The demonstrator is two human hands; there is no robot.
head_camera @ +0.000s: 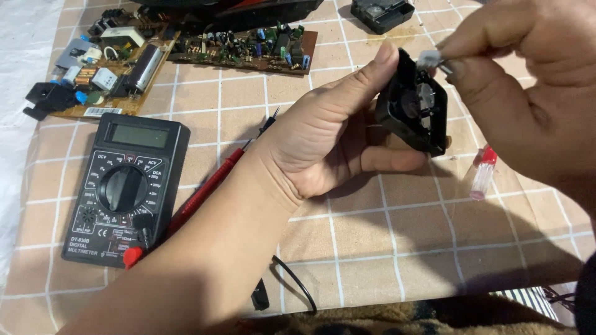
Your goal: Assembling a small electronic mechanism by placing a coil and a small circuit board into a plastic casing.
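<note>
My left hand (329, 133) holds a small black square plastic mechanism (415, 107) between thumb and fingers, its open side turned up and tilted. Inside it I see small white parts. My right hand (528, 93) hovers over its top right corner, pinching a tiny white plastic piece (429, 59) between thumb and forefinger, right at the mechanism's upper edge.
A black digital multimeter (124, 189) lies at the left with a red probe (208, 186) beside it. Two circuit boards (248, 46) sit at the back, a black box (382, 13) at the top. A small clear tube with red cap (483, 174) lies on the checked tablecloth (397, 236).
</note>
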